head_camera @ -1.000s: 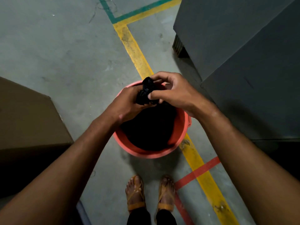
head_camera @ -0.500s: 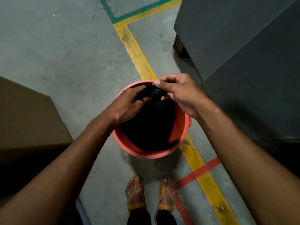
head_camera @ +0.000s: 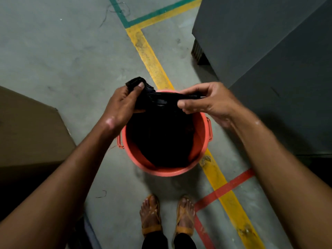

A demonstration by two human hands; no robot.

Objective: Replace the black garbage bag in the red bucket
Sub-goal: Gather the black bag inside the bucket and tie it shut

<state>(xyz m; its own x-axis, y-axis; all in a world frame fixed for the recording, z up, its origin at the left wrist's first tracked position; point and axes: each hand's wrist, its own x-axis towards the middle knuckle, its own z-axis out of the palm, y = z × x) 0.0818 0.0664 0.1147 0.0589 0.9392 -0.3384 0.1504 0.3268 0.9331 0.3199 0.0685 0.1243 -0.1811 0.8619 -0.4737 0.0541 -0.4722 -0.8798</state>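
Cardboard box (head_camera: 30,126) sits at your far left. Your left hand (head_camera: 122,103) pinches one end of the black garbage bag (head_camera: 161,100) — your right hand (head_camera: 206,103) grips the other — stretched over the red bucket's (head_camera: 161,170) far rim.

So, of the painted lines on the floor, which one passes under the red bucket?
The yellow line: it disappears beneath the red bucket and reappears beyond it. The green line stays far off; the red line only crosses the yellow near the feet.
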